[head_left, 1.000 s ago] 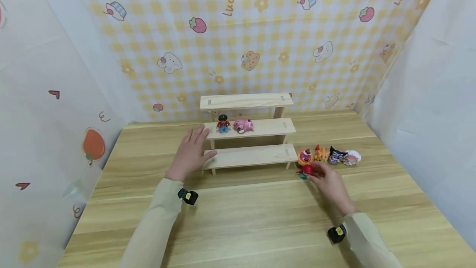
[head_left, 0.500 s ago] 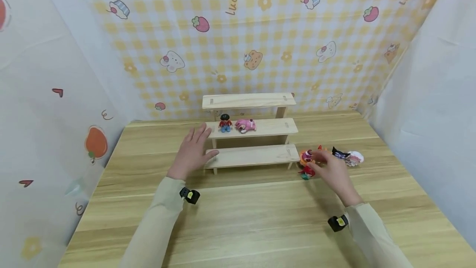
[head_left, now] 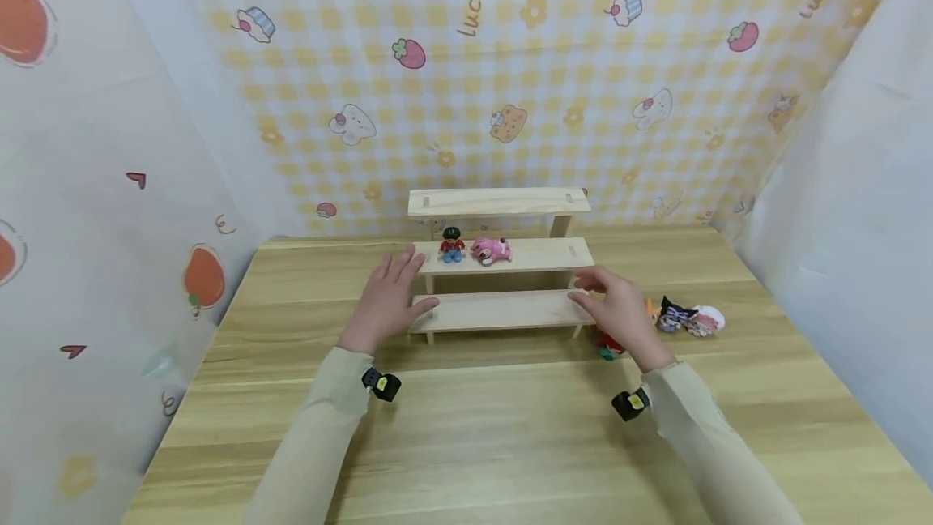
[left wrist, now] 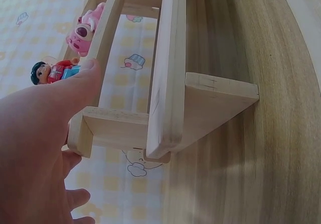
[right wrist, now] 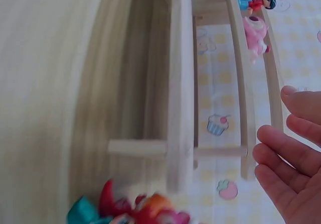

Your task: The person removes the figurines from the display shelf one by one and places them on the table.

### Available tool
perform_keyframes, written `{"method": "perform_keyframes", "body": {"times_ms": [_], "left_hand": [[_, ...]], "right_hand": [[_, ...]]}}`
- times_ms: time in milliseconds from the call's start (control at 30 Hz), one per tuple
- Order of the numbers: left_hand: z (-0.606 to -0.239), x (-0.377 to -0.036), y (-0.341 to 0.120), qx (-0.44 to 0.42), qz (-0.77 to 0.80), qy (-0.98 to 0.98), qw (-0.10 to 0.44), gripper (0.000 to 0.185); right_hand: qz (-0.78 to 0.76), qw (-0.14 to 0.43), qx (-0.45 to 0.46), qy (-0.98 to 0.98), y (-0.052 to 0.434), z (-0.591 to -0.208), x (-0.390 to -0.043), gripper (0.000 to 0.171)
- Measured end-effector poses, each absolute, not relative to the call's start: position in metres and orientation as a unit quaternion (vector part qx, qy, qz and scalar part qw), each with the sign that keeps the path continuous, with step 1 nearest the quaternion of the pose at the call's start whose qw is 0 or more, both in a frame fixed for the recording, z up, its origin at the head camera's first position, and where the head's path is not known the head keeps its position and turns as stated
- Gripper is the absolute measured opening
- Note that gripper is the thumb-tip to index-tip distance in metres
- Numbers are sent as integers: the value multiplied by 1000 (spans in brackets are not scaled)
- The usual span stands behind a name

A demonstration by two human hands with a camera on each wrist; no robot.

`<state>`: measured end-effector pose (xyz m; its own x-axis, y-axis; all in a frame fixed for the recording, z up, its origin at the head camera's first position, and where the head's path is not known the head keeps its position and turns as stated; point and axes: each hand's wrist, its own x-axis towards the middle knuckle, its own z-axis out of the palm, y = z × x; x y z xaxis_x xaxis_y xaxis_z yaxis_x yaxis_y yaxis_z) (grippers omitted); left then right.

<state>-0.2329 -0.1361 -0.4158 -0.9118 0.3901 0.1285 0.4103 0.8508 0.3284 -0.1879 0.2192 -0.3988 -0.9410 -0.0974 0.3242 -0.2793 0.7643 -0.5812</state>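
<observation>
A three-tier wooden shelf (head_left: 503, 310) stands at the back of the table. A small figure in a red shirt (head_left: 452, 245) and a pink bear (head_left: 492, 249) are on its middle tier. My left hand (head_left: 386, 302) rests with straight fingers against the shelf's left end; in the left wrist view the thumb (left wrist: 83, 76) touches the middle tier's end. My right hand (head_left: 615, 310) hovers with spread fingers at the right end of the lowest tier and holds nothing. In the right wrist view its bare fingers (right wrist: 283, 166) show beside the shelf (right wrist: 180, 83).
Small toys lie on the table right of the shelf: a red and green one (head_left: 608, 345) partly under my right hand, an orange one (head_left: 651, 310), a black and purple one (head_left: 676, 316) and a white and pink one (head_left: 709, 319). Patterned walls close in three sides.
My right hand has left the toys and moved left and up to the shelf's right end, holding nothing. The left hand has stayed at the left end.
</observation>
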Motion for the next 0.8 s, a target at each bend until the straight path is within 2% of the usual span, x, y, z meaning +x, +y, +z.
{"method": "perform_keyframes", "body": {"times_ms": [467, 800], "left_hand": [[-418, -232, -134, -200, -180, -963, 15, 84], [-419, -230, -136, -194, -186, -963, 17, 83]], "right_hand": [[384, 93, 102, -913, 175, -381, -236, 27], [378, 77, 107, -916, 152, -378, -261, 30]]}}
